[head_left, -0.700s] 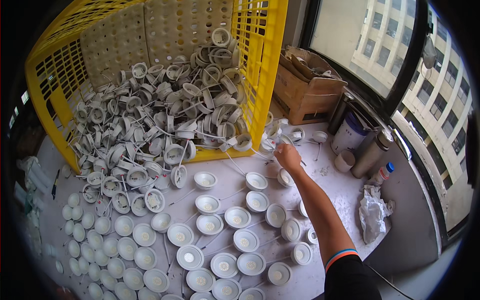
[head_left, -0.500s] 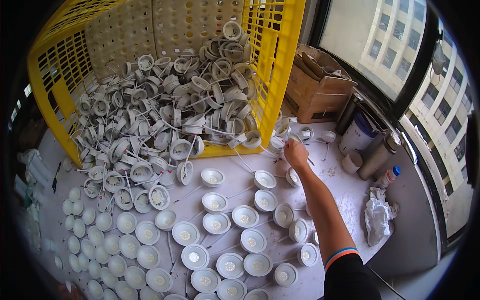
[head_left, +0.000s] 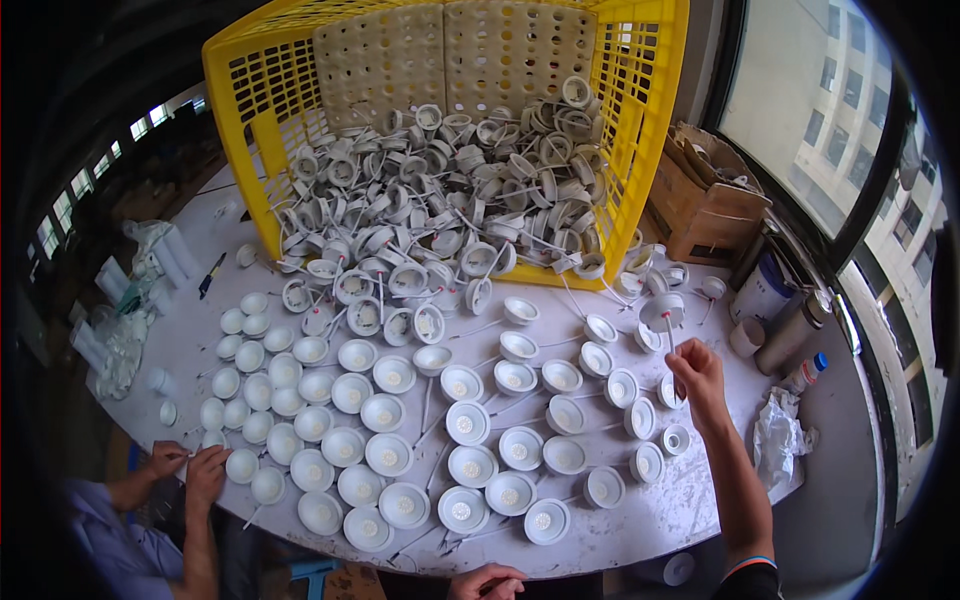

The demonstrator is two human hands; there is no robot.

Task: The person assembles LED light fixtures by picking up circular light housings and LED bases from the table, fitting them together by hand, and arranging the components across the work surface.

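Note:
My right hand (head_left: pixel 697 375) is raised over the right side of the table. Its closed fingers pinch the thin wire of a round white downlight (head_left: pixel 662 312), which stands above the hand on its wire. My left hand (head_left: pixel 487 582) sits at the table's front edge, fingers loosely curled and partly cut off by the picture's lower border; nothing shows in it. Between the hands stand several white downlights (head_left: pixel 521 447) with dotted yellowish centres, most with short wires trailing. Plainer white round cups (head_left: pixel 284 443) fill the left of this spread.
A yellow plastic crate (head_left: pixel 645 170) lies open toward me, with wired white housings (head_left: pixel 480 190) spilling out. At left a co-worker's hands (head_left: pixel 195 470) are busy at the edge. A cardboard box (head_left: pixel 715 205), steel flask (head_left: pixel 795 335), blue-capped bottle (head_left: pixel 805 372) and crumpled plastic (head_left: pixel 780 440) line the right.
My right hand has drawn back from beside the crate's corner toward me, now with a downlight on its wire. The view has shifted, bringing my left hand and the co-worker's arms into sight.

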